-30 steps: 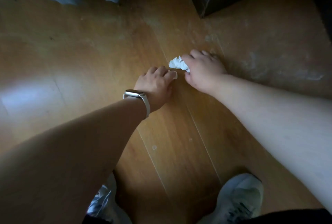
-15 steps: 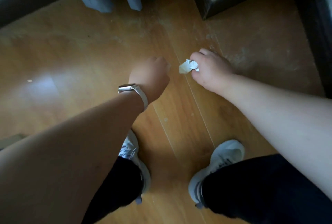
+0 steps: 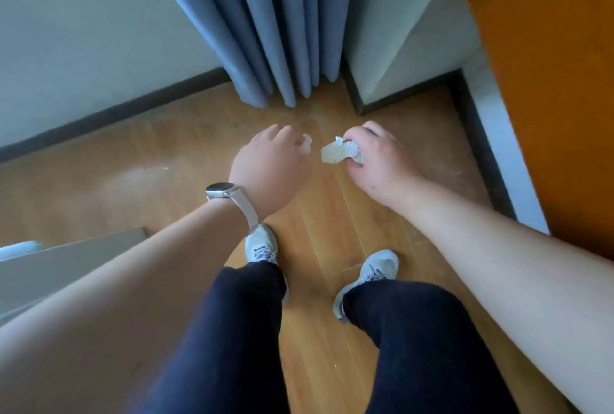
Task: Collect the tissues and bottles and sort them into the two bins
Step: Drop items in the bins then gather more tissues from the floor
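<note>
My right hand (image 3: 382, 161) grips a crumpled white tissue (image 3: 339, 152), which sticks out to the left of the curled fingers. My left hand (image 3: 270, 164), with a watch on its wrist, is held beside it with fingers curled; a small white scrap of tissue (image 3: 306, 143) shows at its fingertips. Both hands hang above the wooden floor (image 3: 166, 161). No bottle and no bin is in view.
A blue curtain (image 3: 265, 31) hangs straight ahead against a pale wall. A white column with dark skirting (image 3: 392, 48) stands to the right, with an orange surface (image 3: 548, 81) beyond. A grey flat edge (image 3: 66, 261) lies at the left. My feet in grey shoes (image 3: 375, 270) stand below.
I have risen from a crouch, so the floor is farther away and the curtain and walls have come into view. My right hand has kept hold of the tissue and lifted it.
</note>
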Tool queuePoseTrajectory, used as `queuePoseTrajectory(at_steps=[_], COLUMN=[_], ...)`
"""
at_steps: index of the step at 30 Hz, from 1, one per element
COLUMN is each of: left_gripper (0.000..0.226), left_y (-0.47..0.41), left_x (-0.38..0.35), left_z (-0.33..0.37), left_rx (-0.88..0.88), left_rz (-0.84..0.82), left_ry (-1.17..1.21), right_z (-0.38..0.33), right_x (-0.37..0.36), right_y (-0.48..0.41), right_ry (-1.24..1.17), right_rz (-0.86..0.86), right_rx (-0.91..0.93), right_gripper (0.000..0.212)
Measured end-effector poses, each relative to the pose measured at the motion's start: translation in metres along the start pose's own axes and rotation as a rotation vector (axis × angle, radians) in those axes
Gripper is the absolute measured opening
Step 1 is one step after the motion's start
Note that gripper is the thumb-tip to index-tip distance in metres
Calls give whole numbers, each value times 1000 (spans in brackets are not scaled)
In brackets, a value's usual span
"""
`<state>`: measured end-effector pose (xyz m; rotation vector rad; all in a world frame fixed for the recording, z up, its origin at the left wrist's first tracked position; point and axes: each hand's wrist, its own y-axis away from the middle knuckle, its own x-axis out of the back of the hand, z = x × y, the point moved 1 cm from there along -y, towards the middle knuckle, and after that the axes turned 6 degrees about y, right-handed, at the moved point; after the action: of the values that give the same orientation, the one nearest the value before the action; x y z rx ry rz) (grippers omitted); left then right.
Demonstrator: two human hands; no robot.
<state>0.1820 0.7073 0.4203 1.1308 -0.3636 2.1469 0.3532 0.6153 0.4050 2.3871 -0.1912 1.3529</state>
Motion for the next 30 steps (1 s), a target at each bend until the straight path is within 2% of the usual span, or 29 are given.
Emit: queuePoseTrajectory(at_steps=[4,9,16,23,30], left_gripper=[22,22,20,19,17], left_y=[5,19,31,14,-8], left_x=[60,127,190,230,286], left_z=[55,128,195,222,206], left_rx=[-24,-53,-118,-221,-472], left_rz=[33,99,187,218,133], left_ry=[24,57,93,187,244], right_z=[-30,-54,-80,-117,-173], right_x=[71,163,255,312,320], right_y=[31,75,120,142,150], right_ry=[-78,26,32,110,156], right_rz=[82,154,220,365,501], right_rx=[-21,33,56,2,-208], right_gripper=[28,29,30,33,33])
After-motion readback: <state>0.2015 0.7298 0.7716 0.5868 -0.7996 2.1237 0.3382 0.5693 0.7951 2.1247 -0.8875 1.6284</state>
